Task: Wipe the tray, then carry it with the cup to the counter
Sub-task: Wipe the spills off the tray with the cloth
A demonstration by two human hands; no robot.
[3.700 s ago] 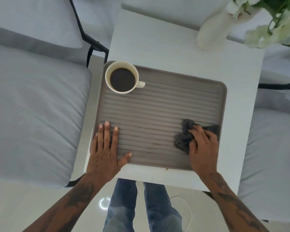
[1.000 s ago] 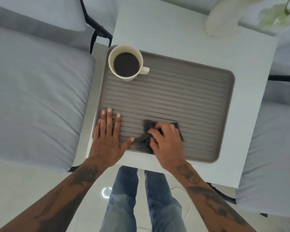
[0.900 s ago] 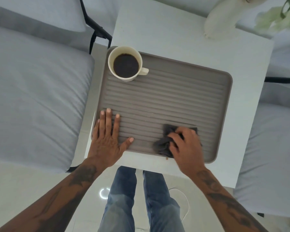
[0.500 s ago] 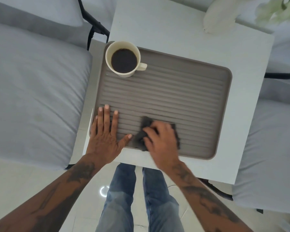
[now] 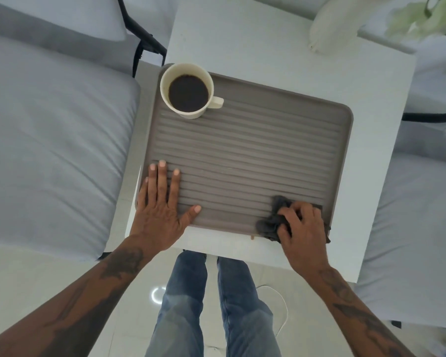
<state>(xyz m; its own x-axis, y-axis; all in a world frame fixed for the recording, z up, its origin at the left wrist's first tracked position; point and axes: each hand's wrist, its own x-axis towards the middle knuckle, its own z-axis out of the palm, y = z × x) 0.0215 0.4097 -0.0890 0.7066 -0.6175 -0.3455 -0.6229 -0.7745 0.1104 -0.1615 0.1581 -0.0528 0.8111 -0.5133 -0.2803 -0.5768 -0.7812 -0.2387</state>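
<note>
On the white counter, the ribbed tray is lying flat — left hand pressing open-palmed, right hand clutching a dark cloth, cup occupying the far-left corner.

Bare arms with tattoos, and blue jeans

Both arms have dark tattoos and no sleeves; the left hand and right hand wear no gloves.

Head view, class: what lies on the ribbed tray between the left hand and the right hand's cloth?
Nothing: in the head view only bare ridges of the taupe ribbed tray separate the left hand from the dark grey cloth.
</note>
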